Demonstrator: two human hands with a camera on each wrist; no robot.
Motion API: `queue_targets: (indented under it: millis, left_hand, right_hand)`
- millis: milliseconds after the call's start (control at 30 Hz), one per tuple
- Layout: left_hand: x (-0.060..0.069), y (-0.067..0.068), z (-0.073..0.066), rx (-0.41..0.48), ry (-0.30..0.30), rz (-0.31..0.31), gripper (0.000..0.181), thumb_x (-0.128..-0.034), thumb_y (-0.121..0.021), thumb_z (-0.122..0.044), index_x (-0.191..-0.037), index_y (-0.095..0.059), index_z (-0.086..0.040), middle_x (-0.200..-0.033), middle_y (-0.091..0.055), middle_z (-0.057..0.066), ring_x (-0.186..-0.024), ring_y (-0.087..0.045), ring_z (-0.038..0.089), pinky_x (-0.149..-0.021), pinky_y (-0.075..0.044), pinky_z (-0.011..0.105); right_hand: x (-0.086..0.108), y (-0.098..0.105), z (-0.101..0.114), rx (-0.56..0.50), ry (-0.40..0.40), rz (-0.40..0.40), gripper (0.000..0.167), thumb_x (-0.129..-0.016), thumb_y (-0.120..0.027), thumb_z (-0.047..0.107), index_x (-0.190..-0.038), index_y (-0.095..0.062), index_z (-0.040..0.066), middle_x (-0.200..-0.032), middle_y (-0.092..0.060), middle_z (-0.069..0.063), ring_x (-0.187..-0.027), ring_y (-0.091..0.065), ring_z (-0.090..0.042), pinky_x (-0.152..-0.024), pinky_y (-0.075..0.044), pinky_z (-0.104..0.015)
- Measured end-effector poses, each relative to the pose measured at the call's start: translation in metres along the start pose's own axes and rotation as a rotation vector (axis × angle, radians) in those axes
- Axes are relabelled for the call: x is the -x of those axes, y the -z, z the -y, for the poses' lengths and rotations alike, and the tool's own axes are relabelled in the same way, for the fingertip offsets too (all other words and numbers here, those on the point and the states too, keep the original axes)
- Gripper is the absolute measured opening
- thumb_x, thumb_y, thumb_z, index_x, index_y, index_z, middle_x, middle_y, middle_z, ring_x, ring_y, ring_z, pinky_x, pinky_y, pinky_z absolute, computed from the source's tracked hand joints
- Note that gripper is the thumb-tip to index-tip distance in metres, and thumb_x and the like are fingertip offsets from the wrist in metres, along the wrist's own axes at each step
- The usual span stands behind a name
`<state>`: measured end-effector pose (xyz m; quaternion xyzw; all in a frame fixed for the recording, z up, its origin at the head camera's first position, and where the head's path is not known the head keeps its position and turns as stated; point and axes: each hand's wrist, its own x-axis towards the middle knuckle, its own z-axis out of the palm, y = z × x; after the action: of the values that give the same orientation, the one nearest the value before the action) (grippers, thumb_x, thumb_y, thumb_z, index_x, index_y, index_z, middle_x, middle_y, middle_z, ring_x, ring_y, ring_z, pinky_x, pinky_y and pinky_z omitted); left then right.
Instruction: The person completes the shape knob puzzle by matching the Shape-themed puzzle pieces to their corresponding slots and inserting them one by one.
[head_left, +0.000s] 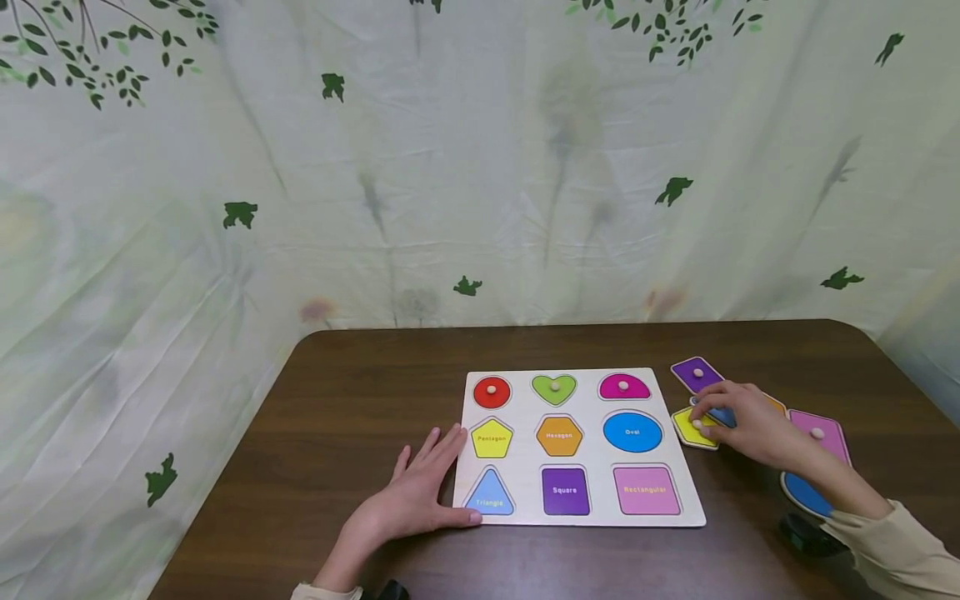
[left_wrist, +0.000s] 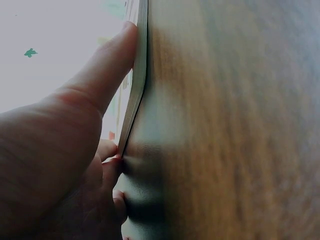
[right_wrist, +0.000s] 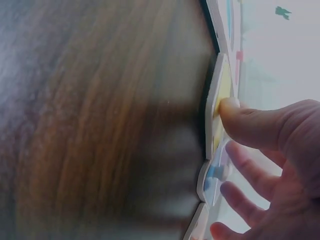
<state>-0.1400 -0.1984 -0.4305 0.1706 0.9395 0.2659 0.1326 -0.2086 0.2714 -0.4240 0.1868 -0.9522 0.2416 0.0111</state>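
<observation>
A white shape puzzle board (head_left: 527, 492) lies on the table; its top row holds a red circle (head_left: 491, 402), a green heart (head_left: 554, 398) and a magenta half circle (head_left: 633, 392), each with a knob. My left hand (head_left: 408, 500) rests at the board's lower left corner, fingers extended along the left side and thumb at the bottom edge. To the right of the board, my right hand (head_left: 753, 425) pinches the knob of a yellow pentagon piece (head_left: 684, 427) between thumb and forefinger. In the right wrist view the thumb (right_wrist: 250, 120) touches the yellow piece, its other fingers spread.
Around the right hand lie a purple piece (head_left: 690, 367), a blue piece (head_left: 723, 418), a partly hidden orange piece (head_left: 777, 405), a pink rectangle (head_left: 834, 435) and a blue oval (head_left: 806, 493). Behind the brown table (head_left: 360, 408) hangs a leaf-patterned curtain (head_left: 495, 167).
</observation>
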Motion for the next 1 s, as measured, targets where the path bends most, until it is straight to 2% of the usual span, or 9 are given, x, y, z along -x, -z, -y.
queue_targets:
  millis: [333,633,867,1000]
  left_hand:
    - [0.0,0.0,0.0,-0.005,-0.003,-0.002,0.11,-0.0742,-0.076,-0.063,-0.158,-0.023,-0.015,-0.163,-0.018,0.002,-0.15,-0.005,0.031,-0.112,0.001,0.064]
    - [0.0,0.0,-0.001,-0.001,0.004,0.003,0.11,-0.0741,-0.076,-0.062,-0.158,-0.023,-0.015,-0.163,-0.018,0.003,-0.15,-0.005,0.031,-0.112,0.001,0.065]
    - [-0.001,0.0,-0.001,-0.003,0.01,0.002,0.11,-0.0737,-0.077,-0.061,-0.158,-0.024,-0.015,-0.163,-0.018,0.002,-0.15,-0.005,0.031,-0.112,0.001,0.064]
    - [0.0,-0.001,0.0,-0.008,0.005,-0.002,0.109,-0.0739,-0.077,-0.061,-0.157,-0.024,-0.015,-0.163,-0.019,0.002,-0.149,-0.005,0.032,-0.112,0.0,0.064]
  right_hand:
    - [0.004,0.002,0.0,-0.03,-0.009,-0.005,0.015,-0.083,-0.078,0.011,-0.096,-0.071,0.015,-0.11,-0.061,-0.018,-0.107,-0.046,-0.048,-0.083,-0.041,-0.068]
    - [0.006,0.001,0.012,-0.07,0.036,-0.006,0.013,-0.086,-0.075,0.01,-0.096,-0.068,0.017,-0.106,-0.061,-0.011,-0.104,-0.05,-0.041,-0.083,-0.043,-0.066]
    - [0.002,-0.001,0.024,-0.125,0.044,-0.079,0.019,-0.085,-0.075,0.006,-0.098,-0.067,0.018,-0.117,-0.059,-0.017,-0.111,-0.044,-0.044,-0.084,-0.042,-0.067]
    - [0.0,-0.006,0.029,-0.148,0.051,-0.099,0.02,-0.085,-0.075,0.005,-0.097,-0.067,0.019,-0.116,-0.06,-0.016,-0.113,-0.043,-0.043,-0.084,-0.044,-0.067]
